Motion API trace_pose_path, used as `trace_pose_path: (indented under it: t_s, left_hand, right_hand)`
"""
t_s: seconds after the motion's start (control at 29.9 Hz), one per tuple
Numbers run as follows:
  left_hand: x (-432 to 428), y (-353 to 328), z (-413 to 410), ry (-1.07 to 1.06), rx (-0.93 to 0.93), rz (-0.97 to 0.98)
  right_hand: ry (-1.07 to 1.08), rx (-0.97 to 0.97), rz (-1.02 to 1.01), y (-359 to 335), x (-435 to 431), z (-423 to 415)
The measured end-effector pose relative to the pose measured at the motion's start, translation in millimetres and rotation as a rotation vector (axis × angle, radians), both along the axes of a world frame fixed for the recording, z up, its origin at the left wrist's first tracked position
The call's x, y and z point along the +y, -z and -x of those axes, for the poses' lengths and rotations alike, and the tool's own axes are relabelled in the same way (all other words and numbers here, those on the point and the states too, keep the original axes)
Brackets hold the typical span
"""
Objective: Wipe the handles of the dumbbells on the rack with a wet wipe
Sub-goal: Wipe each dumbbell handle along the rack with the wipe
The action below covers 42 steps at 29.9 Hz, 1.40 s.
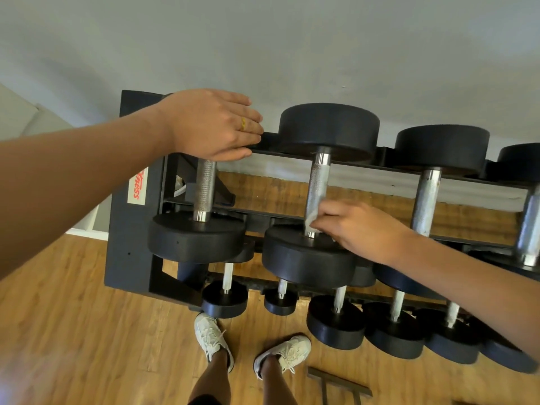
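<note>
A black dumbbell rack (128, 229) holds several black dumbbells with knurled steel handles on its top tier. My right hand (356, 229) presses a white wet wipe (311, 219) around the lower end of the second dumbbell's handle (317, 182), just above its near weight head. My left hand (213, 124) lies flat, fingers together, on the far head of the leftmost dumbbell, hiding it; that dumbbell's handle (204, 188) shows below the palm. A third dumbbell handle (426, 200) stands bare to the right.
A lower tier carries several smaller dumbbells (225, 299) near my white shoes (210, 337). A grey wall rises behind the rack. Wood floor spreads below, with a dark metal frame piece (339, 381) lying beside my right foot.
</note>
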State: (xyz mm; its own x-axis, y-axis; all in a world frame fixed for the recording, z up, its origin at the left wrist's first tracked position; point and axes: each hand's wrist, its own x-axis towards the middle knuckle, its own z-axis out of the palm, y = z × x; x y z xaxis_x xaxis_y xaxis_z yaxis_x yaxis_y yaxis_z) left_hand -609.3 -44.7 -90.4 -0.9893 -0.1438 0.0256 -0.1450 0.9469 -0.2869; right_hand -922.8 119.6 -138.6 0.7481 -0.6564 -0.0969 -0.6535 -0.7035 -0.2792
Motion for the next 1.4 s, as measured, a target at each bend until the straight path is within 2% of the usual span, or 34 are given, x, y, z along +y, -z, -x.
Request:
trace_pose_path:
  t_s: [0.17, 0.3, 0.57, 0.84, 1.04, 1.27, 1.4]
  left_hand:
    - [0.7, 1.0, -0.4, -0.006, 0.005, 0.007]
    - [0.5, 0.8, -0.4, -0.008, 0.006, 0.001]
    - [-1.0, 1.6, -0.7, 0.005, 0.008, 0.015]
    - [0.0, 1.9, 0.0, 0.011, 0.026, 0.026]
    - [-0.1, 0.8, 0.7, 0.017, 0.028, 0.014]
    - [1.7, -1.5, 1.4, 0.015, 0.024, 0.008]
    - [2.0, -1.6, 1.4, 0.011, 0.027, 0.012]
  right_hand:
    - [0.053, -0.123, 0.203, -11.8, -30.2, 2.2]
    - [-0.058, -0.033, 0.337, -3.4, -50.0, 5.5]
    - [-0.134, 0.087, 0.297, 4.4, -44.3, 16.8]
    - [-0.402, 0.264, 0.246, -0.3, -41.2, 23.0]
    - [-0.284, 0.288, 0.201, -10.7, -62.3, 16.6]
    - [-0.377, 0.297, 0.22, 1.5, -37.5, 18.2]
    - [-0.294, 0.312, 0.242, -7.7, -53.6, 18.3]
